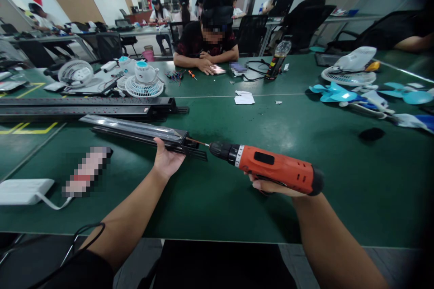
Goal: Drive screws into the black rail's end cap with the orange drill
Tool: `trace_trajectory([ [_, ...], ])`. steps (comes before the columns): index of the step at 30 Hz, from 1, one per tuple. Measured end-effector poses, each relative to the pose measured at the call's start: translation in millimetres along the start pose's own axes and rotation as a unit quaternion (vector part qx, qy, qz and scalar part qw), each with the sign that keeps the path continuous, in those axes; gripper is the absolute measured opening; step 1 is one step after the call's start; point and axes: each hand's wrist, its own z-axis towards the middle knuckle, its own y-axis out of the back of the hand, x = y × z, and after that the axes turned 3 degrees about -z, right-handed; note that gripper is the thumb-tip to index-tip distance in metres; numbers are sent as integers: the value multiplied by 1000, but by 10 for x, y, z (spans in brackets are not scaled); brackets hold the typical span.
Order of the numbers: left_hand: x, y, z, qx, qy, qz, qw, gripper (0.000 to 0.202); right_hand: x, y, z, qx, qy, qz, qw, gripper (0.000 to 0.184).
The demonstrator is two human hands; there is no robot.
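My right hand (267,185) is wrapped around the handle of an orange and black power drill (278,167), which points left. From its chuck a thin bit (200,142) runs to the open end of a black metal rail (152,137); whether it turns a screw there is hidden. Clear plastic film covers part of the rail's top. My left hand (167,158) grips the rail near that end from below, thumb up along its near side and the other fingers mostly underneath.
More long black rails (84,107) lie behind on the green table (217,207). A blurred phone (90,171) and a white power bank (25,189) are at left. White fans (144,81), a bottle (278,58) and blue fan blades (334,92) stand farther off. Across the table sits a person (206,40).
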Motion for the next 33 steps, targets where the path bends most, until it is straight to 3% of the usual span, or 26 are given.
trace_trajectory([
  [11,-34,59,11,45,29,-12,999,71,-29,5,-23,0,3,-1,1000,12],
  [17,-31,17,4,25,17,-2,1000,74,3,33,-8,3,-8,-11,1000,11],
  [21,-24,-12,-4,19,18,12,1000,75,28,31,-9,-25,6,-37,999,2],
  [26,-26,-7,-5,29,14,6,999,72,15,-4,-56,-59,1,-40,997,6],
  [33,-42,36,6,50,33,-7,998,75,-2,61,-32,8,-4,-41,999,17],
])
